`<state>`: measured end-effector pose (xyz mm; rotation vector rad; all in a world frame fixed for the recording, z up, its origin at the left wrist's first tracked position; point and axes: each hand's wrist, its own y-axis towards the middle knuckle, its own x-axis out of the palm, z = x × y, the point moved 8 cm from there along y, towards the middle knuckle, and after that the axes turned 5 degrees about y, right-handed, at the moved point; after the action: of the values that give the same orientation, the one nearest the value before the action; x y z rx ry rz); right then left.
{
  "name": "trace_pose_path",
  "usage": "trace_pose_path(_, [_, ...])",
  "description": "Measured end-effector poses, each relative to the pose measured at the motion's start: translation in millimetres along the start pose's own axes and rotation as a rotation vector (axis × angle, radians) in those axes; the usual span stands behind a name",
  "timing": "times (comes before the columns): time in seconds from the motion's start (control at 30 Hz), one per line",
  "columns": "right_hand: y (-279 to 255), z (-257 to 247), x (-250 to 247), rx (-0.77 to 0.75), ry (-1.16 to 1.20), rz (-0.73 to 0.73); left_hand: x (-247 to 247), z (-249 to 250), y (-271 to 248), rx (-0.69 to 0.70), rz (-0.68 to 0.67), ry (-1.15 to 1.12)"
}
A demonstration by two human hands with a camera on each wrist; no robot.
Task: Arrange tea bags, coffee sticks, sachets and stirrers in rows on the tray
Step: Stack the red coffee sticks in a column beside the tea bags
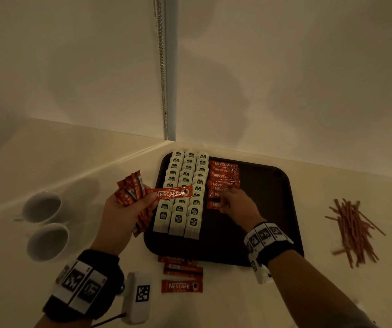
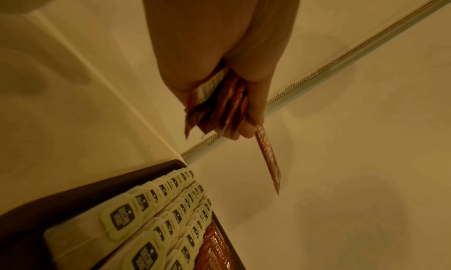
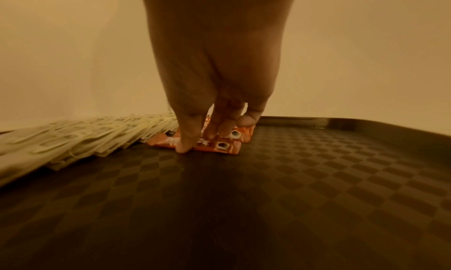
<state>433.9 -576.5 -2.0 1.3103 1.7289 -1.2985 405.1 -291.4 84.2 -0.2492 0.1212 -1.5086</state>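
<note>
A: Head view: how does the nearest red foil coffee stick (image 1: 214, 205) lie?

B: Crosswise on the dark textured plastic tray (image 1: 270, 209), just right of the white paper tea bags (image 1: 185, 192). The right hand (image 1: 237, 204) presses it with straight fingertips (image 3: 185, 145), gripping nothing.

A: And the left hand (image 1: 124, 209)?

B: Curled round a fan of sticks, one red stick (image 1: 171, 192) poking out rightward over the tea bags. Bare tray lies nearward and rightward; I'd guess the column grows toward the person.
</note>
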Motion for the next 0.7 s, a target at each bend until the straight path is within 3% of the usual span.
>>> trace_pose_path(0.17, [4, -2, -2, 0.000, 0.045, -0.011, 4, -3, 1, -0.007, -0.004, -0.003])
trace_pose_path(0.43, [12, -9, -14, -0.055, 0.022, 0.106, 3, -3, 0, -0.006, -0.006, -0.005])
trace_pose_path(0.7, [15, -5, -14, -0.058, 0.060, 0.119, 12, -18, 7, -0.112, -0.016, 0.014])
